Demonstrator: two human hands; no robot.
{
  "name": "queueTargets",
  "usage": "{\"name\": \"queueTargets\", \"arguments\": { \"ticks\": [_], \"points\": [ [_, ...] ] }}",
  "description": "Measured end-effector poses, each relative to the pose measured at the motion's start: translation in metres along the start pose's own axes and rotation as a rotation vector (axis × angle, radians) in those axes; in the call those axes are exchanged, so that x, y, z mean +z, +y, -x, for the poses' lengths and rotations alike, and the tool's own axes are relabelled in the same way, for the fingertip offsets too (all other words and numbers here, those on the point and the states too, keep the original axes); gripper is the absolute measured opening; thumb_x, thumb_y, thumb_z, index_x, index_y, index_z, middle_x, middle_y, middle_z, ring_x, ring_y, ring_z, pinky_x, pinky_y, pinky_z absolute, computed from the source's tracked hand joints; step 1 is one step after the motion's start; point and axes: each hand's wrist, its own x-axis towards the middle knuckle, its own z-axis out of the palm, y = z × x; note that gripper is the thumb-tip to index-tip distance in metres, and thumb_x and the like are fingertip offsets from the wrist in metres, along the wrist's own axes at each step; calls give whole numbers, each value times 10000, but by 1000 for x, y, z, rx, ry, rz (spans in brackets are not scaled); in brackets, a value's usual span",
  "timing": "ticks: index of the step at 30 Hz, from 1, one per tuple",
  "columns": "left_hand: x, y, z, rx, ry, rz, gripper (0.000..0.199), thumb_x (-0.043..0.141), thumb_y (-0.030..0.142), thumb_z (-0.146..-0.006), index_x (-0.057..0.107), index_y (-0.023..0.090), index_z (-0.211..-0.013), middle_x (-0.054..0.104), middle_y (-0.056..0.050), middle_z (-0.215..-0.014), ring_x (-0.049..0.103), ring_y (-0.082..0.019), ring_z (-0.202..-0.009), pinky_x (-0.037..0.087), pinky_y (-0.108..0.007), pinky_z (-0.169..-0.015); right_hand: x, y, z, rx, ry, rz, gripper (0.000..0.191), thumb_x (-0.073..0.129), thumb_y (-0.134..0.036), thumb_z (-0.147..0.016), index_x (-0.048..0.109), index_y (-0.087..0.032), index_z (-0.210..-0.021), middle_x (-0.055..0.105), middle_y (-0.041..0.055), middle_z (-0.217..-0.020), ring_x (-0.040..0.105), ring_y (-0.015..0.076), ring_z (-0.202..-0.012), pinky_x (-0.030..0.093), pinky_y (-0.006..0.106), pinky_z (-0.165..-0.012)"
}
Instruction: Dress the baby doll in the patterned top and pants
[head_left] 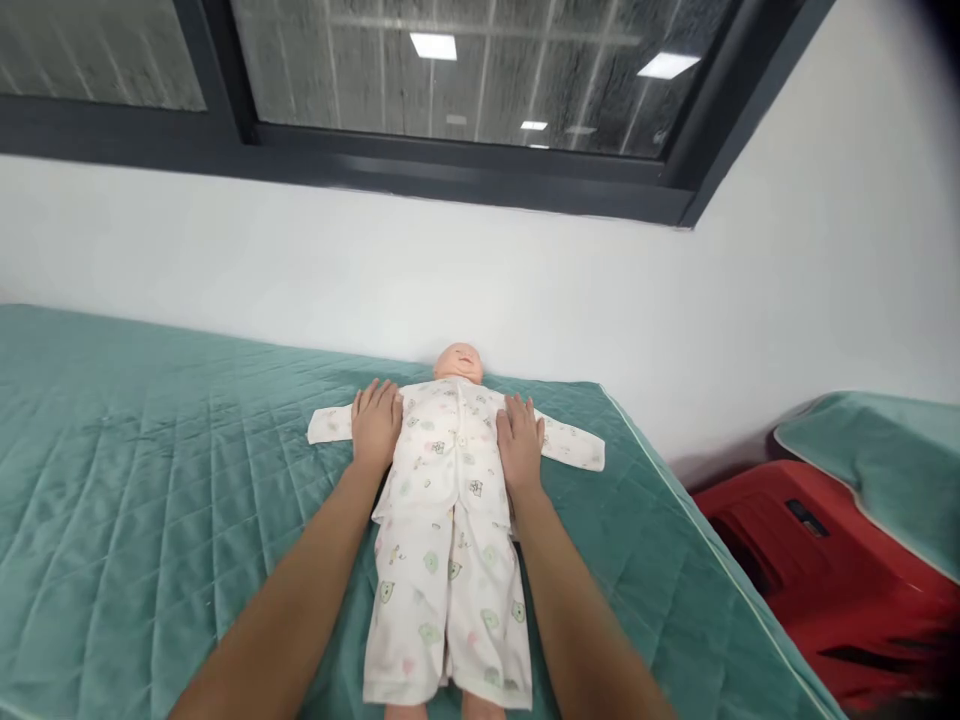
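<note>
A baby doll lies on its back on a green quilted cover, its bald head (459,362) toward the wall. It wears a white printed top (450,440) and white printed trousers (450,600), with both sleeves spread out sideways. My left hand (376,422) lies flat over the sleeve on the left near the shoulder. On the other side, my right hand (520,440) rests flat on the right sleeve close to the body. Neither hand grips anything. The doll's feet are cut off by the bottom edge of the view.
The green quilted cover (150,500) stretches far to the left. Behind it stand a white wall (375,270) and a dark-framed window (465,175). At the right, beyond the cover's edge, is a red plastic object (817,570) with green cloth (885,460) over it.
</note>
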Motion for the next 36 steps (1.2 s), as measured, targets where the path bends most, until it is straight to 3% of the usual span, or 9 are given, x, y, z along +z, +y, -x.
{"name": "queueTargets", "arguments": {
  "ticks": [4, 7, 12, 17, 21, 24, 30, 36],
  "points": [
    [-12, -6, 9, -23, -90, -191, 536, 235, 399, -1005, 467, 176, -1435, 460, -98, -1510, 312, -286, -1447, 124, -567, -1208, -14, 18, 2, -8, -27, 335, 597, 166, -459, -1013, 349, -176, -1505, 259, 73, -1613, 109, 254, -1506, 60, 533, -1196],
    [-28, -26, 16, -70, -178, -251, 570, 206, 441, -1002, 343, 222, -1509, 412, -95, -1542, 340, -304, -1426, 144, -618, -1181, -32, 42, 5, 1, -87, 495, 629, 188, -518, -1003, 280, -201, -1538, 203, 66, -1632, 109, 272, -1504, 96, 528, -1192],
    [-54, -72, 24, -139, -365, -290, 639, 165, 512, -982, 248, 220, -1544, 409, -127, -1538, 365, -327, -1410, 203, -640, -1146, -62, 74, 7, 104, -226, 600, 700, 165, -582, -983, 195, -193, -1564, 202, 60, -1632, 139, 254, -1500, 118, 501, -1198],
    [-76, -100, 31, -114, -432, -311, 719, 187, 580, -957, 239, 173, -1547, 398, -135, -1545, 294, -299, -1461, 167, -601, -1178, -82, 83, 10, 178, -276, 602, 710, 183, -616, -967, 222, -230, -1561, 230, 46, -1625, 173, 252, -1494, 154, 478, -1193],
    [-83, -108, 35, -91, -471, -328, 773, 241, 641, -920, 252, 192, -1548, 320, -106, -1587, 243, -297, -1484, 162, -576, -1191, -89, 81, 21, 285, -235, 626, 696, 180, -593, -975, 271, -207, -1547, 227, 124, -1620, 178, 291, -1492, 153, 493, -1181],
    [-82, -108, 36, -90, -461, -357, 728, 253, 551, -937, 221, 171, -1557, 284, -126, -1598, 237, -300, -1487, 164, -586, -1185, -90, 77, 30, 340, -191, 648, 693, 173, -567, -982, 285, -174, -1541, 238, 180, -1604, 184, 322, -1487, 156, 501, -1171],
    [-79, -109, 32, -61, -437, -383, 615, 282, 348, -937, 291, 201, -1534, 363, -105, -1567, 294, -299, -1464, 213, -580, -1171, -93, 77, 33, 314, -206, 642, 638, 185, -551, -980, 290, -264, -1541, 290, 69, -1604, 215, 315, -1476, 173, 487, -1170],
    [-78, -115, 27, -58, -404, -374, 528, 275, 282, -951, 436, 218, -1450, 385, -68, -1559, 348, -275, -1436, 241, -539, -1176, -92, 78, 29, 333, -201, 653, 642, 184, -563, -975, 338, -262, -1521, 282, 83, -1607, 223, 315, -1475, 195, 488, -1162]
  ]
}}
